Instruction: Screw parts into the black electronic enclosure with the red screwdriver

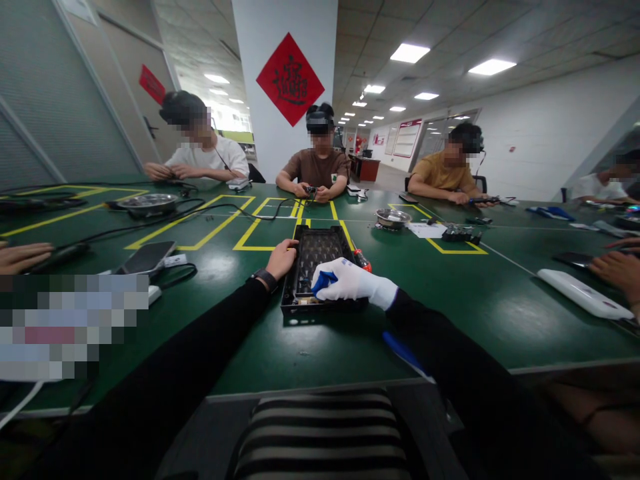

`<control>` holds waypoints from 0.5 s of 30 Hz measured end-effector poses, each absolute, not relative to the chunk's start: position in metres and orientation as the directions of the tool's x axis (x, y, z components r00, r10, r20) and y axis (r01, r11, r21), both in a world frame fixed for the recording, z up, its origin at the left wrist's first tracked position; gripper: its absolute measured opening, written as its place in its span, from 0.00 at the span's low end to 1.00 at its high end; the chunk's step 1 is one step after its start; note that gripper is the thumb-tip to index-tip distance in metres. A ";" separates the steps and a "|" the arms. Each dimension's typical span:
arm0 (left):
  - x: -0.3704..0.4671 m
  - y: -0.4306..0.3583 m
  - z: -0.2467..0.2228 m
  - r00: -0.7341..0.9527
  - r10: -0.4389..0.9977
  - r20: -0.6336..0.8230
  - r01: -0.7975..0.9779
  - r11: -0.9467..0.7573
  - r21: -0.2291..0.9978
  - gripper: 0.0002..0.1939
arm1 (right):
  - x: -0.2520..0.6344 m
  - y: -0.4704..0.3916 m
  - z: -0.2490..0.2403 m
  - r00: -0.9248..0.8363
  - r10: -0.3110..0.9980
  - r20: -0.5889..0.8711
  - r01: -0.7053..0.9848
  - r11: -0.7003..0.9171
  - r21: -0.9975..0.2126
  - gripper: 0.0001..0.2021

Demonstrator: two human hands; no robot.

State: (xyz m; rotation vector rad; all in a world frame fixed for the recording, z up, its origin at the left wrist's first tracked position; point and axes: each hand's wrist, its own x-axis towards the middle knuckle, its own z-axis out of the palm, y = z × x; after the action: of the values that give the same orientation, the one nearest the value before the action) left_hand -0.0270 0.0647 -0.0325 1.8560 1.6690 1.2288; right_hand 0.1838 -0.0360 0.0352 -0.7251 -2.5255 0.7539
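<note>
A black open rectangular housing (287, 300) lies on the table in front of me, with rows of small shapes inside and a tan strip by its near end. My left hand (281, 259), bare and with a dark wristband, is at the housing's left wall; its fingers are loosely bent over the rim. Over the near right part of the housing is my right hand (345, 280) in a white glove, its fingers closed around a small blue thing (325, 283) whose kind I cannot make out. The gloved hand hides part of the interior.
A red-orange object (363, 260) is beside the housing's right wall. On the green table (450, 313) are metal bowls (393, 218), a phone (147, 257), black cables, a white elongated device (583, 293) and a blue-edged item (405, 353). Several people sit around it.
</note>
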 end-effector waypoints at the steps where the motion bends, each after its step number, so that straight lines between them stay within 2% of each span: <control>1: -0.027 0.065 -0.033 -0.075 0.930 0.360 0.619 -0.239 0.748 0.23 | 0.184 -0.036 0.036 -0.784 0.577 0.229 0.359 0.722 -0.591 0.07; 15: -0.028 0.066 -0.035 -0.084 0.931 0.356 0.608 -0.235 0.758 0.23 | 0.184 -0.038 0.036 -0.770 0.597 0.224 0.375 0.708 -0.598 0.08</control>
State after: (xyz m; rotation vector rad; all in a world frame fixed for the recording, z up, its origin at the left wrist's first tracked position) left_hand -0.0279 0.0663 -0.0346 1.8372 1.6654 1.2395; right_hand 0.1840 -0.0378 0.0356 -0.7525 -2.5117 0.7535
